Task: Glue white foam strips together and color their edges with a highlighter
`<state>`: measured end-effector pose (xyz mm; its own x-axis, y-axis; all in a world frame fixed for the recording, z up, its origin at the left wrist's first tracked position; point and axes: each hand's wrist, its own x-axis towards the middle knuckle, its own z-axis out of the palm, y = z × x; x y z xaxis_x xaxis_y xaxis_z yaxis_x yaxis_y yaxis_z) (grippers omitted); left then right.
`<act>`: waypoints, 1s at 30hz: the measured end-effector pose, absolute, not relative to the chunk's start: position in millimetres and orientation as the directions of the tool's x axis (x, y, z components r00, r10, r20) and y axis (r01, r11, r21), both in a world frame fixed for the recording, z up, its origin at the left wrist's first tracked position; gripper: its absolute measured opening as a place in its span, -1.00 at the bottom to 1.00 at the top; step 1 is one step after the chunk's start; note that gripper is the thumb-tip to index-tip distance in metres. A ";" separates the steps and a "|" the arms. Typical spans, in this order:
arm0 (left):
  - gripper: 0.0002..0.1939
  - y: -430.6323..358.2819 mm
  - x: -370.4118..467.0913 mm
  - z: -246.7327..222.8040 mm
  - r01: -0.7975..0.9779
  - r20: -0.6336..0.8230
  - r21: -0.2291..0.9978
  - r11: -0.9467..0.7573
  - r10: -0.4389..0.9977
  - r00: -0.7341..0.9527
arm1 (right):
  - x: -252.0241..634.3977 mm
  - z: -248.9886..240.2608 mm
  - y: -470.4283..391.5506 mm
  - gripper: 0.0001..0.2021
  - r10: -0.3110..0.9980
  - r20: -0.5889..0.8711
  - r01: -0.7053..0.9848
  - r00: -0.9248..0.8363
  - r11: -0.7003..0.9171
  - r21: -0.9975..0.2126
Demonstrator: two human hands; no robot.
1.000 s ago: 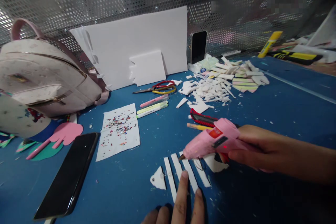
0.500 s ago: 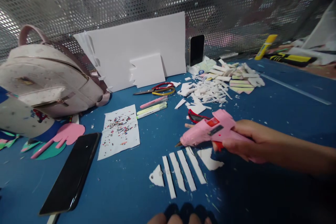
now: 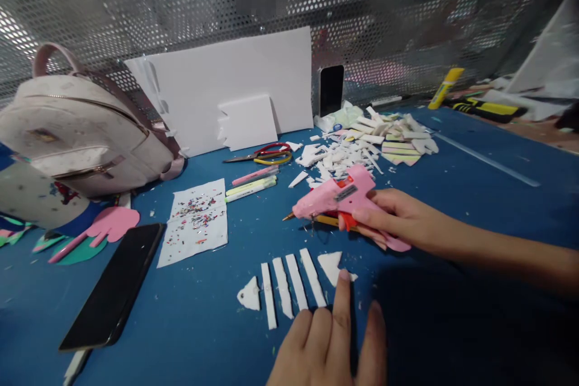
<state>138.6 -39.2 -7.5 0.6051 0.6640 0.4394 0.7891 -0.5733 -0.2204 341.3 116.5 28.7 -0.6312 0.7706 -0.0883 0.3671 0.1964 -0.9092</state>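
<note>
My right hand [image 3: 384, 217] grips a pink glue gun [image 3: 332, 196] by its handle, a finger at the red trigger and the nozzle pointing left above the blue table. My left hand [image 3: 323, 344] comes in from the bottom edge, with its index fingertip on the white tail-shaped piece [image 3: 330, 264] and its thumb apart. In a row to the left of that piece lie several white strips [image 3: 283, 286], then a white fish-head piece [image 3: 249, 294] with a dark eye. Nothing is seen held in my left hand.
White scraps [image 3: 346, 154] are heaped behind the glue gun. Scissors [image 3: 262, 155], highlighters [image 3: 251, 187] and a paper [image 3: 194, 223] with colourful bits lie mid-table. A black phone [image 3: 113, 286] and a backpack [image 3: 85, 132] are at left, a white board [image 3: 194, 84] stands behind.
My left hand has come up from the bottom edge and now touches the tail piece. The glue gun is lifted farther from the white pieces. The view has shifted slightly.
</note>
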 end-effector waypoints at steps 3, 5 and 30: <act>-0.48 -35.0 143.6 -9.3 0.773 0.418 -0.278 -0.570 0.653 0.632 | 344.6 27.7 116.0 -0.48 0.765 -0.084 0.359 -0.639 0.199 -0.912; -0.48 -31.4 146.1 -12.4 0.768 0.439 -0.298 -0.567 0.633 0.637 | 347.1 27.8 116.2 -0.48 0.767 -0.078 0.356 -0.637 0.202 -0.913; -0.78 -29.2 184.0 -54.6 0.901 0.771 0.029 -0.432 0.583 0.255 | 351.8 22.2 121.2 -0.40 0.769 -0.071 0.351 -0.635 0.206 -0.913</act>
<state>184.0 -29.2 -54.6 0.2549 0.5835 0.7711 0.9012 -0.4324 0.0293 351.8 121.2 22.2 -0.6354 0.7689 -0.0706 0.3513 0.2064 -0.9132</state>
